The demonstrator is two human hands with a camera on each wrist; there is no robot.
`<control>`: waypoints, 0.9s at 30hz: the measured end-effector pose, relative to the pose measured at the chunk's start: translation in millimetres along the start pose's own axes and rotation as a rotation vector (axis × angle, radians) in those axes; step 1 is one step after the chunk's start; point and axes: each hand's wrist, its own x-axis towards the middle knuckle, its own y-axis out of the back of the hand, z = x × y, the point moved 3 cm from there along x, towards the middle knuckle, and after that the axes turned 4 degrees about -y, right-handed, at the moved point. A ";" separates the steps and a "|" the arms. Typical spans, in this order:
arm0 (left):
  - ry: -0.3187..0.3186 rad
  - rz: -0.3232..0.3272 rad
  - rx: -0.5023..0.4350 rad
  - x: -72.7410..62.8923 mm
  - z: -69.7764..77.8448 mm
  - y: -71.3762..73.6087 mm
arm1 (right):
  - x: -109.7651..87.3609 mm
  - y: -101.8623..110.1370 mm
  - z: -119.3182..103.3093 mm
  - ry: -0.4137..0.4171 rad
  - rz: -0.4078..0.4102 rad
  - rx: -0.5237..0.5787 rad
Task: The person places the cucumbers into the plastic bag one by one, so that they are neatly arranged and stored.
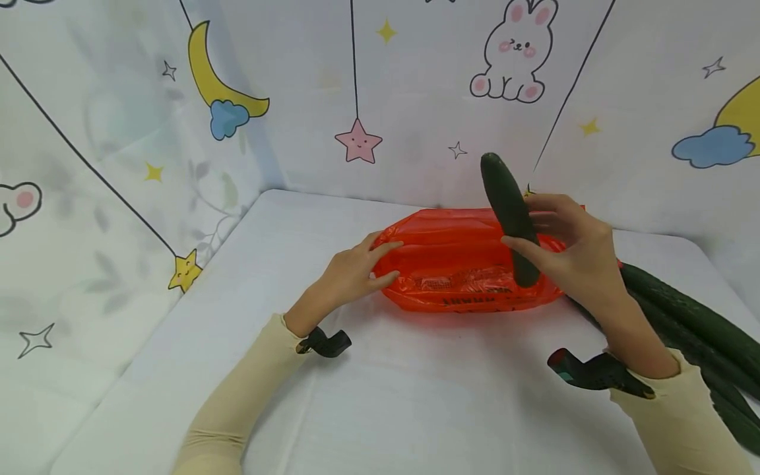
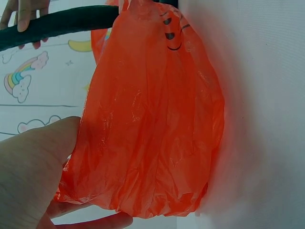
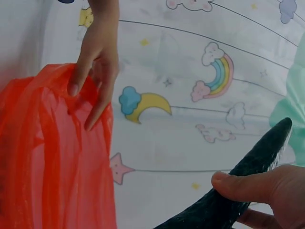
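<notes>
Far left: white backdrop (image 1: 297, 59) with moon/star prints, running behind the far edge of the tabletop (image 1: 427, 396). Next, left hand (image 1: 353, 272): fingers spread wide at the left end of the red plastic bag (image 1: 442, 231), touching it. Left wrist camera (image 1: 328, 343) sits over the left half of the tabletop.

Bag lies near the far edge, between the far corners, dark lettering along its near side. Cucumber (image 1: 501, 188) is up off the tabletop, tilted, upper end leaning left, lower end across the bag's right part. Can't tell if it touches the bag.

Right hand (image 1: 578, 251) has it pinched between thumb and fingers. Right wrist camera (image 1: 594, 371) below that. More cucumbers (image 1: 691, 310) lie along the right edge; right forearm blocks part of them, so count unclear. Pale green thing (image 3: 291, 107) shows only in the right wrist view, cut off.
</notes>
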 end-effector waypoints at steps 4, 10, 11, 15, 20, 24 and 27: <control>-0.005 0.005 0.002 0.2 0.0 0.5 | -2.5 -6.8 9.0 0.028 -0.031 -0.026; 0.005 0.000 0.011 0.1 0.7 0.9 | -7.1 -15.6 24.6 0.085 -0.056 -0.049; 0.006 0.000 0.012 0.0 0.9 1.0 | -8.0 -16.7 26.8 0.094 -0.059 -0.050; 0.002 0.005 0.016 -0.4 0.9 1.2 | -11.9 -19.9 34.7 0.109 -0.072 -0.058; -0.010 0.013 0.017 -0.5 1.3 0.5 | -17.0 -24.0 44.5 0.116 -0.099 -0.080; -0.008 0.012 0.021 -0.7 1.4 -0.3 | -20.3 -28.1 52.3 0.113 -0.111 -0.120; -0.003 0.016 0.022 -1.3 1.5 0.5 | -20.8 -32.2 57.6 0.108 -0.130 -0.134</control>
